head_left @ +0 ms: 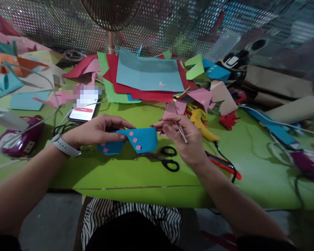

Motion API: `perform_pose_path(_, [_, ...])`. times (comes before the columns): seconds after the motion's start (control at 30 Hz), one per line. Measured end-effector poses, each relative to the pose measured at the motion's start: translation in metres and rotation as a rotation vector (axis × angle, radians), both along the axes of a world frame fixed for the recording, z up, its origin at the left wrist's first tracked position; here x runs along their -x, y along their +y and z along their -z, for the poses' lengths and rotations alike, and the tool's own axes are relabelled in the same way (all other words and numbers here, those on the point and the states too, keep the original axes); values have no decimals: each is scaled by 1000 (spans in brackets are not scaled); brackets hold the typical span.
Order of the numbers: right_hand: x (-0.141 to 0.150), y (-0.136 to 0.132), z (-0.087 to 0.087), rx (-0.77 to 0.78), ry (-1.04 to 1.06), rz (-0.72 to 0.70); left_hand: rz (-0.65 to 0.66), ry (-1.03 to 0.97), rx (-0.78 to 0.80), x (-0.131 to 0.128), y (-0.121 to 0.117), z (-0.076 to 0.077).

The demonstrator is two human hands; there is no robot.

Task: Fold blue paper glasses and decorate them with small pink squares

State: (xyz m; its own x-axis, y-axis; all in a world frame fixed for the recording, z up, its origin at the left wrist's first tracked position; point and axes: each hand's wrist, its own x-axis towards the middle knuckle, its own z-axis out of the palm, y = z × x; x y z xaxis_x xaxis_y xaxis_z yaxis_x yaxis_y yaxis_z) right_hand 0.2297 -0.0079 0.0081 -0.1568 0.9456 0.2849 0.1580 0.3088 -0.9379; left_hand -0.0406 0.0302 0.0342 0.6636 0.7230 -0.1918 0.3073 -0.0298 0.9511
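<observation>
My left hand (104, 129) is closed on a blue paper cutout (147, 136), thumb in front and fingers behind its top edge. Several small pink paper squares sit on the cutout's face. To the right, my right hand (189, 141) is closed around slim metal tweezers (181, 131) that slant through its fingers. Its fingertips are close to the cutout's right top corner; whether they touch it I cannot tell. Scissors with black handles (169, 151) lie on the green table (146, 176), their blades partly under the cutout.
Coloured paper sheets (149, 75) are stacked at the back. A lit phone (85, 103) lies left of them. On the right are a yellow glue gun (202, 125) with a black cord and a red cutter (225, 166). Paper scraps, cables and a purple power strip (21, 139) spread around.
</observation>
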Motion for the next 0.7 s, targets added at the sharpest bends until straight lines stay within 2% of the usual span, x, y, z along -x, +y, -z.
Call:
perform_pose_path(0.1, [1,-2,4,-45,-65,-81,87,14,-78,-1,-3,1])
perform_pose_path(0.23, [4,-4,9,-108,-198,-181,124,64,-205,-3,-6,1])
perform_pose_path(0.27, [4,-4,10,-115,-214,-167,116,75,-300,-3,-6,0])
perform_pose_path(0.33, [6,-3,11,-129,-199,-77,60,52,-614,-2,-6,-1])
perform_pose_path(0.43, [7,1,13,-160,-88,124,-157,-28,-1176,-2,-12,-2])
perform_pose_path(0.47, [7,3,13,-175,-48,191,-239,-43,-1304,-3,-16,-2])
perform_pose_path(0.5, [8,4,14,-190,-15,248,-313,-45,-1370,-6,-21,-1])
perform_pose_path(0.53, [8,4,14,-203,6,292,-344,-54,-1377,-9,-26,-1])
perform_pose_path(0.57, [9,5,14,-215,20,322,-334,-17,-1257,-14,-31,0])
perform_pose_path(0.7, [14,1,15,-236,41,361,-293,32,-526,-32,-39,8])
